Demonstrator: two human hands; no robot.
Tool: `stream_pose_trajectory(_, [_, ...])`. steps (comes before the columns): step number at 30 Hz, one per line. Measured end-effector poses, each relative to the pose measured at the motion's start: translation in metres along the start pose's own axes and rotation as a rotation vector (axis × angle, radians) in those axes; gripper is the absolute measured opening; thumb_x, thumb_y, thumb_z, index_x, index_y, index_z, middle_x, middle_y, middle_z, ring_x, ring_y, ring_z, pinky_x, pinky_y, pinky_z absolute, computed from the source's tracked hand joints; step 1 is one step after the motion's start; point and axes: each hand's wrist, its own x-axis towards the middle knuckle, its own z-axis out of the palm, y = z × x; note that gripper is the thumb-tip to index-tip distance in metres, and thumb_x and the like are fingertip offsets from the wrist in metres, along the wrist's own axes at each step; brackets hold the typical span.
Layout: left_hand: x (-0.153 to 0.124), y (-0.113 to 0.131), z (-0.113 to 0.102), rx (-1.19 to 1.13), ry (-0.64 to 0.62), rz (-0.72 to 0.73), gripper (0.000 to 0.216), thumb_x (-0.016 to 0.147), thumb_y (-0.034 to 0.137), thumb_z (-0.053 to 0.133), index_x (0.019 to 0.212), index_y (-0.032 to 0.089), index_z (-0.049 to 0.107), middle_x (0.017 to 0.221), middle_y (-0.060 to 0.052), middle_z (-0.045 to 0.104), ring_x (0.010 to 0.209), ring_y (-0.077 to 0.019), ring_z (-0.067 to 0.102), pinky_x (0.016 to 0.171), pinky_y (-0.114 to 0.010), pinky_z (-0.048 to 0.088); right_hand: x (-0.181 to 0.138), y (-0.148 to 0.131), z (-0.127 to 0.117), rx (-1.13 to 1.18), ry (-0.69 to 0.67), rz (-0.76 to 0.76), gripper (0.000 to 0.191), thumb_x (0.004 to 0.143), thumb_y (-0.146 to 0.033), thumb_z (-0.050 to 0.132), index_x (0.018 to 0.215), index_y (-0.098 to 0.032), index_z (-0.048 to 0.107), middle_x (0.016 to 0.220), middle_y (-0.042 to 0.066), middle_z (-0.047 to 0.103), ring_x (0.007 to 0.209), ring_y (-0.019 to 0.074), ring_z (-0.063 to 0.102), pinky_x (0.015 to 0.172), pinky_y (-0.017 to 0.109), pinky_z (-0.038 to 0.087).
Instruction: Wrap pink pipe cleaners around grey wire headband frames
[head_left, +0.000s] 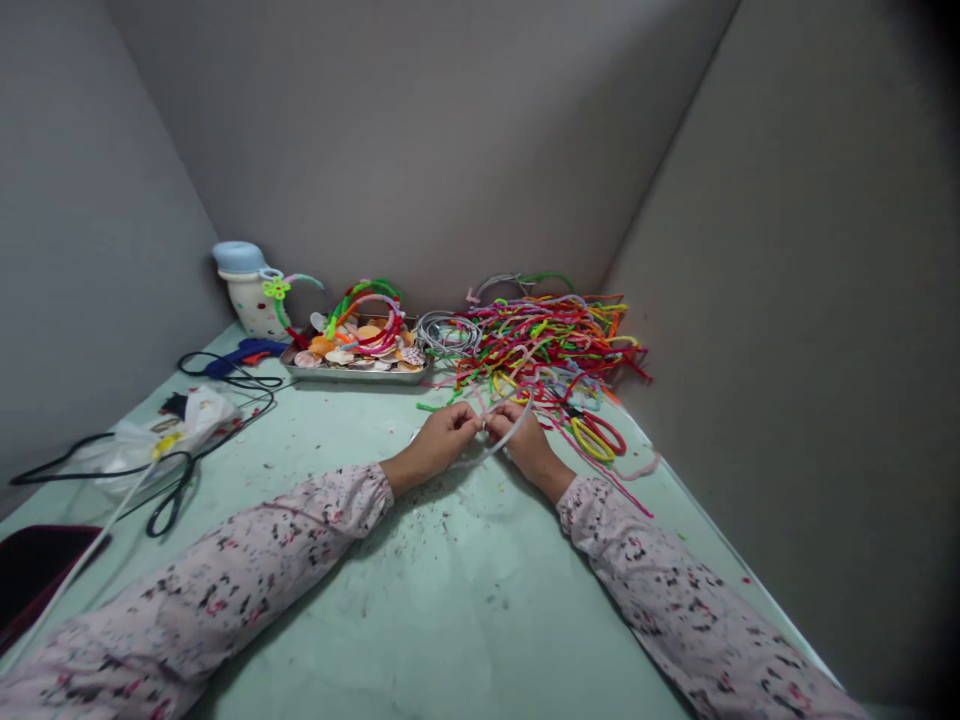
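My left hand point(444, 437) and my right hand point(523, 436) meet over the pale green table point(465, 600), fingers pinched together. Both grip a thin grey curved band point(516, 428), like a bare headband, that arcs up past my right hand. The left fingertips pinch one end of it at the middle. Just beyond my hands lies a big heap of coloured pipe cleaners point(551, 340). Both arms wear pink flowered sleeves.
A metal tray point(300, 372) of shells and wrapped headbands sits at the back, a white bottle with a blue cap point(244, 285) to its left. A blue glue gun point(244, 352), black cables, scissors point(174, 500) and a plastic bag point(187, 420) lie at left. Grey walls enclose the table.
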Motion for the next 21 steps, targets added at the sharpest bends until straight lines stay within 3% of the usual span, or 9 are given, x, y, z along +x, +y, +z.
stream_pose_trajectory(9, [0.0009, 0.0041, 0.0005, -0.311, -0.002, -0.154, 0.024, 0.077, 0.038, 0.054, 0.068, 0.016, 0.053, 0.051, 0.005, 0.038, 0.048, -0.0087, 0.032, 0.047, -0.024, 0.022, -0.0007, -0.0039, 0.0001, 0.218, 0.012, -0.009, 0.014, 0.074, -0.030, 0.058, 0.083, -0.019, 0.055, 0.066, -0.004, 0.054, 0.055, 0.0115, 0.047, 0.052, 0.024, 0.038])
stream_pose_trajectory(21, [0.0003, 0.0005, -0.0007, -0.291, -0.041, -0.135, 0.018, 0.075, 0.032, 0.057, 0.072, 0.015, 0.056, 0.051, 0.006, 0.038, 0.047, -0.0070, 0.031, 0.046, -0.022, 0.019, 0.0005, -0.0004, -0.0005, 0.142, 0.134, -0.062, 0.019, 0.079, -0.038, 0.059, 0.080, -0.019, 0.058, 0.053, -0.005, 0.050, 0.047, 0.0118, 0.045, 0.046, 0.025, 0.035])
